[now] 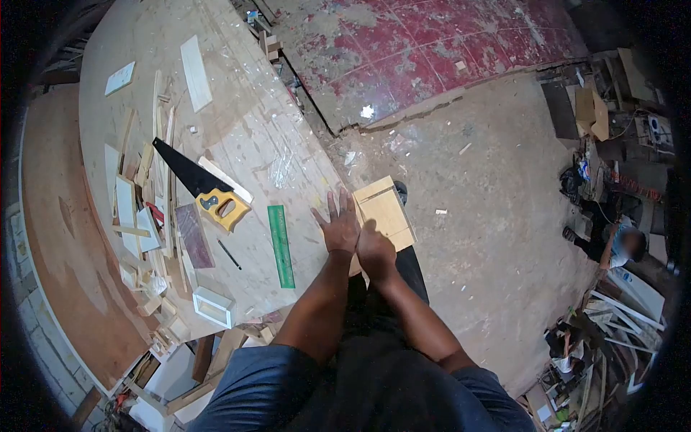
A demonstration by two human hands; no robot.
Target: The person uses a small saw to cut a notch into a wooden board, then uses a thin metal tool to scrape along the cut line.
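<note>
Nearest to us were our own blue sleeves and forearms, reaching out to the edge of the worktop [237, 108]. Our left hand [338, 227] lay flat with its fingers spread, palm down, pressing on the worktop and the near corner of a small plywood panel [385, 210]. Our right hand [374, 248] was curled into a loose fist against the panel's near edge; whether it pinched a pencil or some small tool we could not tell. The panel sat at the rim of the worktop, overhanging the floor, with a thin line visible along one side.

We judged the step in hand to be steadying and marking, or lining up, this panel. The next move would call for keeping the left palm firm so the board did not shift, and for care with the overhang, since the free part could tip.

Farther left lay a green ruler [281, 245], just beside our left hand, a pencil [229, 254], and a yellow-handled handsaw [201, 186] among wood offcuts [140, 216]. Another person [622, 245] crouched well apart on the floor.
</note>
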